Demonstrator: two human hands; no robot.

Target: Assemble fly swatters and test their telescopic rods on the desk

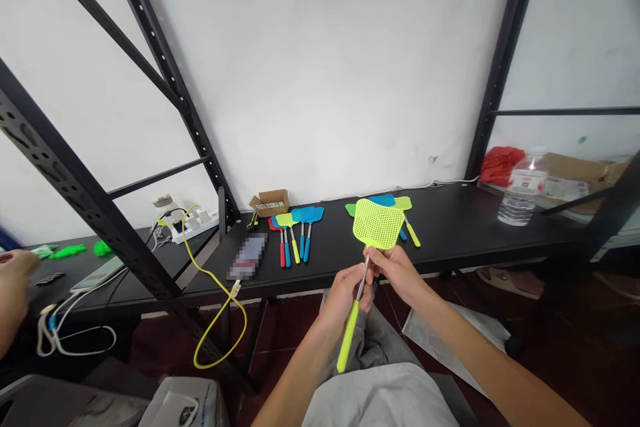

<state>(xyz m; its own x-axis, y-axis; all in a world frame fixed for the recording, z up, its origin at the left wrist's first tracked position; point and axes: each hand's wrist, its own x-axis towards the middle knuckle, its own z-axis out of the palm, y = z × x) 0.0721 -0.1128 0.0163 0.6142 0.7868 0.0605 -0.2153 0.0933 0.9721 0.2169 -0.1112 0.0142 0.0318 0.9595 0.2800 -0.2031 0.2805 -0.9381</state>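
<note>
A yellow-green fly swatter (379, 223) is held in front of me, its perforated head up and its handle pointing down toward my lap. My left hand (349, 288) closes round the metal shaft, between the grip and the head. Just above it, my right hand (393, 267) pinches the shaft at the base of the head. Behind the head, several more swatters, with a blue head (383, 200) among them, lie partly hidden on the black shelf. To the left, another row of red, blue and yellow-green swatters (295, 234) lies on the same shelf.
A small cardboard box (270, 203) stands against the wall, near a blurred phone (247, 256) on a yellow cable (220, 279). At right stands a water bottle (520, 194). Black metal posts (173, 80) frame the shelf. Another person's hand (15, 287) shows at far left.
</note>
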